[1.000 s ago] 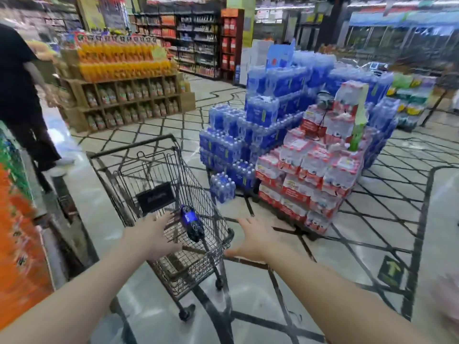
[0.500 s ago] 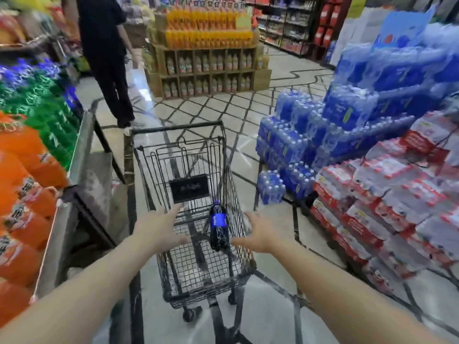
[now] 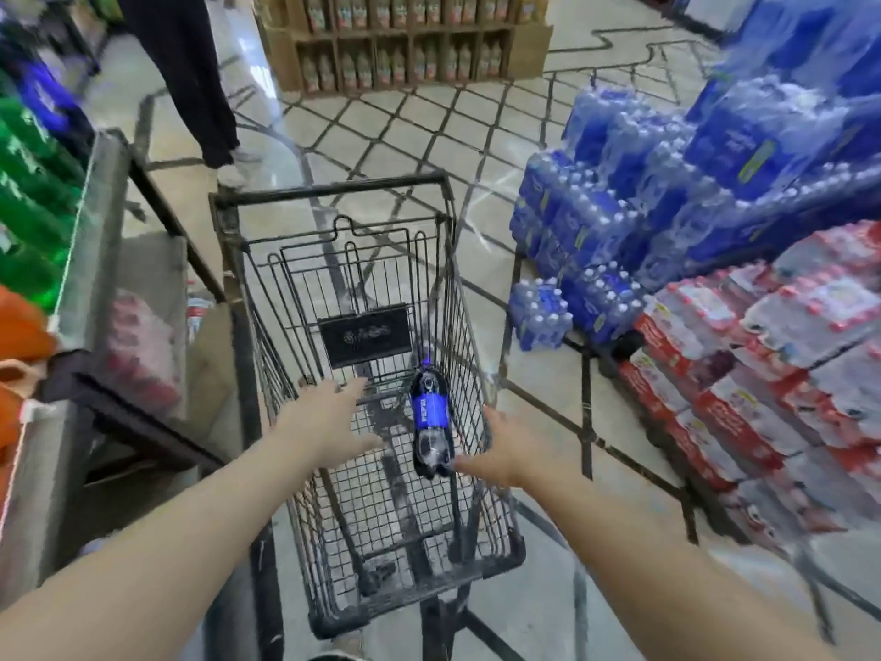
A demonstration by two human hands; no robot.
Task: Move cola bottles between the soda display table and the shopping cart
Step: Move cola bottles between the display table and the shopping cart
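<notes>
Since the earlier frame the shopping cart (image 3: pixel 362 422) is seen closer and squarer. Both hands are held spread, gripping nothing: left hand (image 3: pixel 324 422) over the basket, right hand (image 3: pixel 505 450) at its rim. The cola bottle (image 3: pixel 430 417) lies between them. The soda display table (image 3: pixel 90 260) is blurred and cut off.

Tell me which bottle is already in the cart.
The dark cola bottle with the blue label, lying in the shopping cart between the left hand and right hand. All other bottles sit on displays outside it.
</notes>
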